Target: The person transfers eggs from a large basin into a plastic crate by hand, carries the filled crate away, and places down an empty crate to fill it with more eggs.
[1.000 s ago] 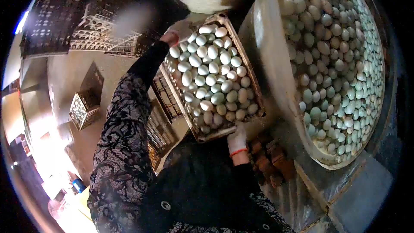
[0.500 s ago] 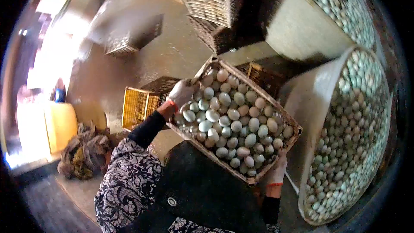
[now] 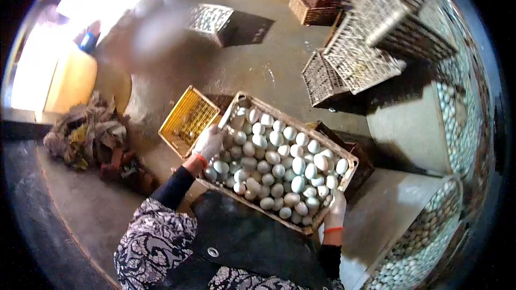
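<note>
A rectangular crate (image 3: 352,165) full of pale white, greenish and tan eggs (image 3: 277,156) is held level in front of my body. My left hand (image 3: 208,142), in a white glove with a red cuff, grips its left end. At the right end, my right hand (image 3: 335,212), gloved the same way, is closed on the crate near its lower right corner. The fingers of both hands are partly hidden by the crate's edges.
A yellow crate (image 3: 189,121) stands on the floor left of the held crate. Stacked crates (image 3: 371,37) are at the upper right, egg-filled vats (image 3: 403,123) along the right. A filled crate (image 3: 212,19) sits farther off. Rags and debris (image 3: 91,134) lie left.
The view has turned away from the vats, which now sit farther right. The held crate has swung round to lie more crosswise, still in both hands. The yellow crate and rag pile have come into view.
</note>
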A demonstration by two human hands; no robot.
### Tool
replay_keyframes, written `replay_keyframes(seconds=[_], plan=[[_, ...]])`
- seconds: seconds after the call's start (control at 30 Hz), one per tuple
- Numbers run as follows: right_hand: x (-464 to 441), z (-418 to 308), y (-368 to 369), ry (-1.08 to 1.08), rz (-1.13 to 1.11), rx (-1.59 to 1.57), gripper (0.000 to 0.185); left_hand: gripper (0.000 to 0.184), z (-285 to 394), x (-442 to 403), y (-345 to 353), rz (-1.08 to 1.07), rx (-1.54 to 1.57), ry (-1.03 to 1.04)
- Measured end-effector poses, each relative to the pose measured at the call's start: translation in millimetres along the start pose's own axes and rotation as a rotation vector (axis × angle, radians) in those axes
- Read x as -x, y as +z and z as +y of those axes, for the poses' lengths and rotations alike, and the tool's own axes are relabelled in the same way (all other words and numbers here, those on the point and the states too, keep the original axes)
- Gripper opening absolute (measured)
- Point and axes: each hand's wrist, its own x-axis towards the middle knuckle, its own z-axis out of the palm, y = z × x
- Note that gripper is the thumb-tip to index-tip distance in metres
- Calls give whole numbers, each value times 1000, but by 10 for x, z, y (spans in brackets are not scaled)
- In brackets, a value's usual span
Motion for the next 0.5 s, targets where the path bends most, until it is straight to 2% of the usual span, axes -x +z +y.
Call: replay_keyframes(seconds=[0.03,0.1,0.13,0.17,0.23,0.3,0.4,0.5], plan=[[17,-193,370,88,19,-27,13,29,46,-67,-155,16,151,-18],[-218,-397,576,91,6,-40,14,30,-48,-238,-144,111,105,1],[-215,-541,956,82,3,52,19,32,-7,-308,-360,124,274,-86],[-230,-620,1129,37,-130,63,15,34,-59,-350,-519,154,204,-134],[-331,-806,1744,28,-91,161,15,35,-257,-478,-820,223,289,-145],[-509,-946,2102,-34,-184,289,14,34,-359,-461,-944,332,344,-138],[-787,-1156,2683,-60,-209,404,16,30,-337,-550,-1128,330,550,-272],[-1017,-1313,3289,-99,-276,475,18,25,-532,-843,-1309,378,634,-217]])
